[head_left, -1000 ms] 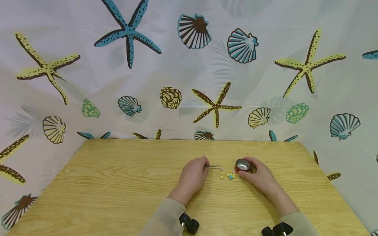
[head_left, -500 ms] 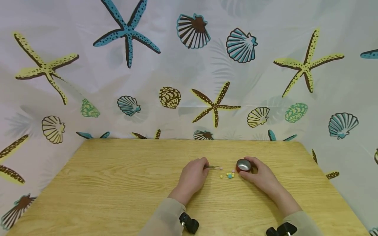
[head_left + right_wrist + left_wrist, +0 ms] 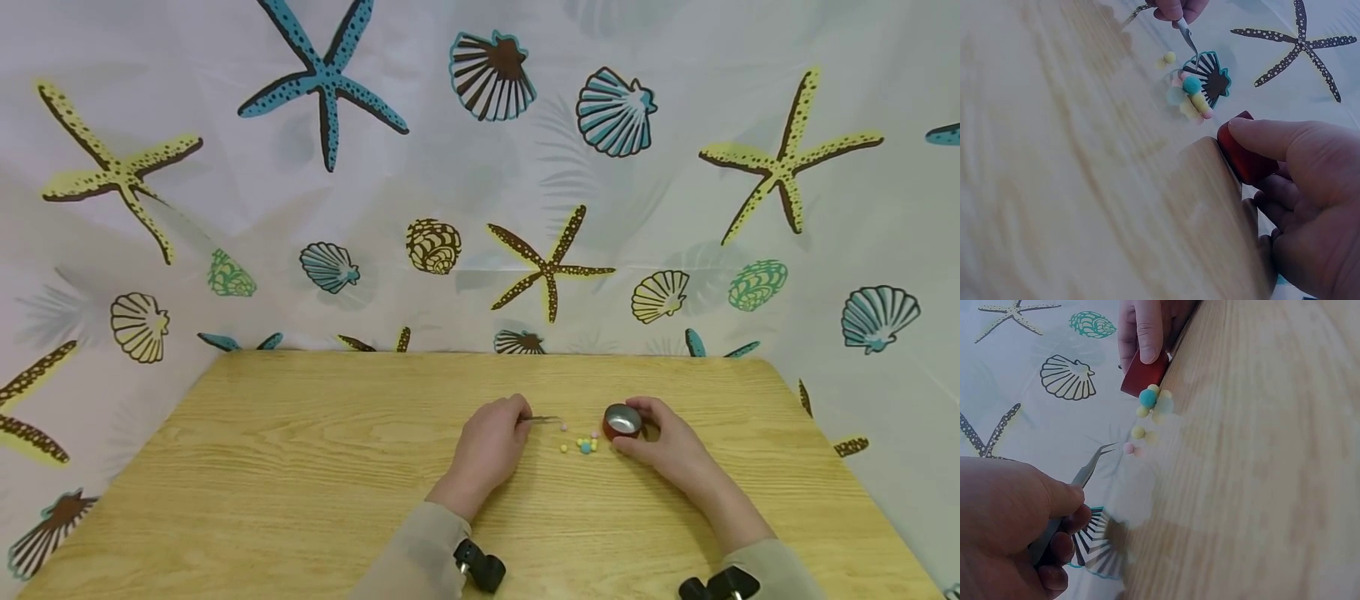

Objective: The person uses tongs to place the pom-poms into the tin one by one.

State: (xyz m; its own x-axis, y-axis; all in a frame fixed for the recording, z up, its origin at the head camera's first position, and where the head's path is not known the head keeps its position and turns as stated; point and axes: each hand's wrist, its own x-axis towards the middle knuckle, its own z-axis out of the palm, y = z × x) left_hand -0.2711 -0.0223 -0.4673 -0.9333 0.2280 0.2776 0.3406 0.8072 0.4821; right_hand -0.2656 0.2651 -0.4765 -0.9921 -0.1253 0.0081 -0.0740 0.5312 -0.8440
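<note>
My left hand (image 3: 491, 437) pinches a pair of bent-tip metal tweezers (image 3: 1088, 470). In the left wrist view the tweezer tips are slightly apart, with nothing between them, just beside a small pink ball (image 3: 1129, 448). My right hand (image 3: 663, 437) grips a small red cup (image 3: 622, 421) by its side, thumb and fingers around it; its inside is bare shiny metal. Between the hands lie a larger blue ball (image 3: 586, 447) with several small yellow ones clustered about it, another pink ball (image 3: 595, 435) close to the cup, and a lone yellow ball (image 3: 564, 448) to the left.
Everything rests on a light wooden table (image 3: 300, 467). A white cloth (image 3: 390, 292) printed with starfish and shells hangs behind it and along both sides. Black wrist mounts (image 3: 480, 568) sit on both sleeves.
The tweezer tips have drawn up and back from the nearest pink ball, which stays on the table. The red cup in my right hand has shifted slightly right, away from the balls.
</note>
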